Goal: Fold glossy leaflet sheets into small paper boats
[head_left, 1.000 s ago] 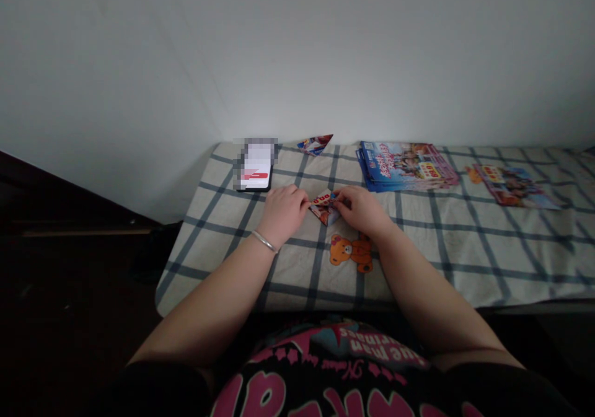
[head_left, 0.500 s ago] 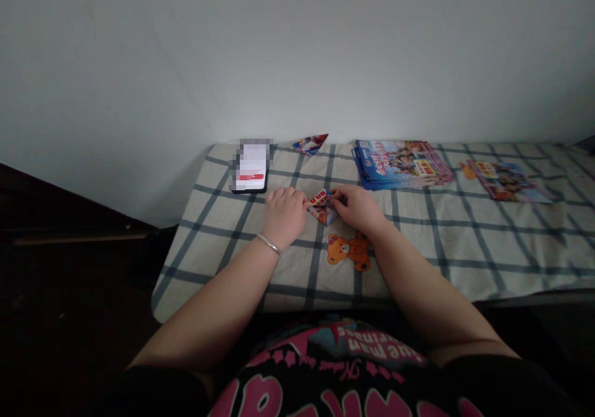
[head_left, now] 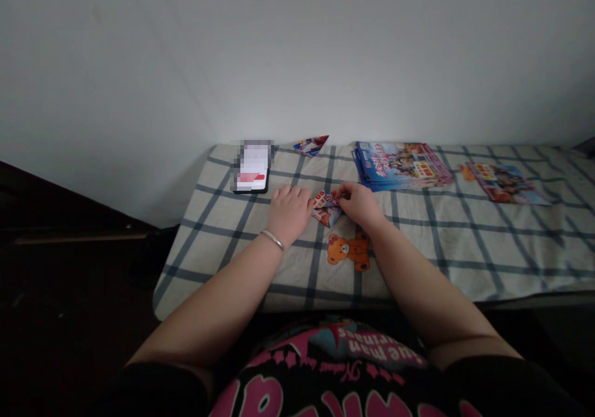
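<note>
Between my hands, a small folded flyer point(head_left: 327, 210), printed in red, yellow and blue and shaped roughly like a triangle pointing toward me, rests on the checked cloth. My left hand point(head_left: 291, 211), a silver bangle at its wrist, is closed at the flyer's left corner; its fingertips are partly hidden. On the opposite side, my right hand point(head_left: 357, 202) pinches the right edge between thumb and fingers. Just below the flyer is an orange bear picture point(head_left: 348, 252) on the cloth.
A phone point(head_left: 252, 166) with a lit screen lies at the back left. Beside it by the wall point(head_left: 297, 51) sits another folded paper piece point(head_left: 311, 146). A stack of flyers point(head_left: 402, 164) and a separate flyer point(head_left: 509, 183) lie to the right on the checked cloth point(head_left: 446, 231).
My left hand has shifted slightly right and forward, its fingers pointing more away from me. The folded flyer's top has opened out a little, showing more of its print.
</note>
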Tool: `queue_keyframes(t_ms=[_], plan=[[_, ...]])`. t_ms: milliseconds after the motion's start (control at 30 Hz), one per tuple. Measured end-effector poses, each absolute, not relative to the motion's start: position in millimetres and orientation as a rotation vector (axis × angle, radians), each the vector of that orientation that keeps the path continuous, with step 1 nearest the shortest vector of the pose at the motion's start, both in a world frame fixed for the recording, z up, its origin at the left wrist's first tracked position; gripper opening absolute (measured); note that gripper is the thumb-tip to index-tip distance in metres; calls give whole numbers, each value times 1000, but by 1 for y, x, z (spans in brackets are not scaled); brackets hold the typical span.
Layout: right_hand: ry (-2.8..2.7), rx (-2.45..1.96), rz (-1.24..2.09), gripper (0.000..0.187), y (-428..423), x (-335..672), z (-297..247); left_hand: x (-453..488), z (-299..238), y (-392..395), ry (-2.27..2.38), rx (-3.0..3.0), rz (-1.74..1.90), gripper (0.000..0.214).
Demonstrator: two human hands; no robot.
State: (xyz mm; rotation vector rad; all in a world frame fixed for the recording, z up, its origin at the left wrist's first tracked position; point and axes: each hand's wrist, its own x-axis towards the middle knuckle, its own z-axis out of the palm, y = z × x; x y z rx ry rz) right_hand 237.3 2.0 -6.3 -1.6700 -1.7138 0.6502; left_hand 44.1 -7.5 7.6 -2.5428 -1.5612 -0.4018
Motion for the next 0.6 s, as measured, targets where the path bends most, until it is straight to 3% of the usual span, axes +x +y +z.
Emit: queue_keyframes(t_ms=[600], plan=[[-1871, -1585, 544, 15, -2, 236, -4, 49, -5, -1, -1527, -2691, -641, 28]])
